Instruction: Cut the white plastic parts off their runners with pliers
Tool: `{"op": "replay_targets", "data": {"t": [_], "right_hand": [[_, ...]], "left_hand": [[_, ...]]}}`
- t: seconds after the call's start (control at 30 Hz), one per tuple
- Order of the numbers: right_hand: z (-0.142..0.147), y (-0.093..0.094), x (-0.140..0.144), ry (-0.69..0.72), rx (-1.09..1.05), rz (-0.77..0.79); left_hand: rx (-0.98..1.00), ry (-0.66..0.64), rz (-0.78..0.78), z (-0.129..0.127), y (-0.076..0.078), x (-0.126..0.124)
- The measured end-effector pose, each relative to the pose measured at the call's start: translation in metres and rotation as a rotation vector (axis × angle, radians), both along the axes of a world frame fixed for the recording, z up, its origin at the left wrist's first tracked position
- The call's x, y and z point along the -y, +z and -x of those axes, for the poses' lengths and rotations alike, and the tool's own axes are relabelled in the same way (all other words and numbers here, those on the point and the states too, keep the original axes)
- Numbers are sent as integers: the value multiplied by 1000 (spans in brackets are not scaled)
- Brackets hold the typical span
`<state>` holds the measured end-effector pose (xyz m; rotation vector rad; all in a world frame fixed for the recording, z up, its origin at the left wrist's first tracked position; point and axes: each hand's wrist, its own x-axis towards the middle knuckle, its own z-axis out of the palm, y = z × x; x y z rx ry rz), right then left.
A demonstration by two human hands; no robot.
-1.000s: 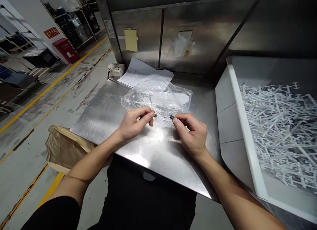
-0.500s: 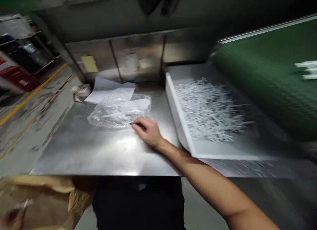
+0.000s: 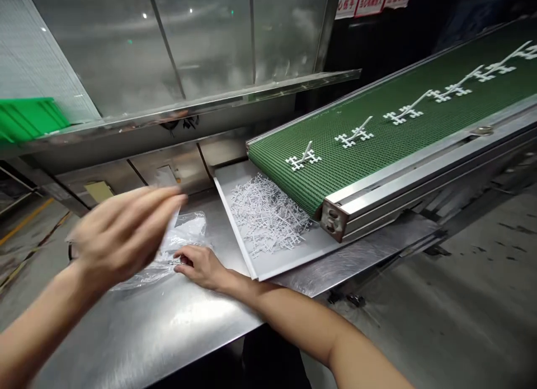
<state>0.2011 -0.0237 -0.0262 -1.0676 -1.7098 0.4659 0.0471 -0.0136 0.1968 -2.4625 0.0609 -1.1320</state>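
Note:
My left hand (image 3: 126,232), smeared a little by motion, is raised over the table's left side. Its fingers are stretched out toward the right and I see nothing in them; the thumb is hidden. Lower down, my right hand (image 3: 200,265) rests at the edge of a clear plastic bag (image 3: 191,228). Its thumb and fingers are curled round something small and dark that I cannot make out. To its right stands a white tray (image 3: 293,263) with a heap of thin white plastic pieces (image 3: 268,216).
A green conveyor belt (image 3: 323,182) slopes down to the tray, carrying several branched white plastic pieces (image 3: 354,134). Its metal side rail (image 3: 419,160) juts out at the right. Above the steel table (image 3: 168,322) runs a shelf (image 3: 210,101) with a green bin (image 3: 31,119).
My view has swung right and up, showing more of the conveyor. My left hand has risen from the brown bag at lower left to above the table. The right hand stays by the plastic bag.

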Motion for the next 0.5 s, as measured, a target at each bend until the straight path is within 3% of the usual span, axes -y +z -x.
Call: {"op": "replay_targets", "data": {"t": [0.03, 0.1, 0.17, 0.23, 0.33, 0.5], "right_hand": [[0, -1, -1, -8, 0, -2], [-1, -1, -3, -28, 5, -7], [-2, 0, -3, -45, 18, -14], [-3, 2, -3, -51, 31, -30], [-5, 4, -1, -41, 35, -60], [-6, 3, 1, 20, 15, -79]], "left_hand": [[-90, 29, -203, -47, 18, -2], [-176, -42, -418, -137, 45, 1], [-216, -51, -500, -209, 58, 8], [-266, -7, -538, -254, 62, 13], [-329, 94, -533, -282, 61, 10], [-402, 115, -398, -289, 63, -13]]}}
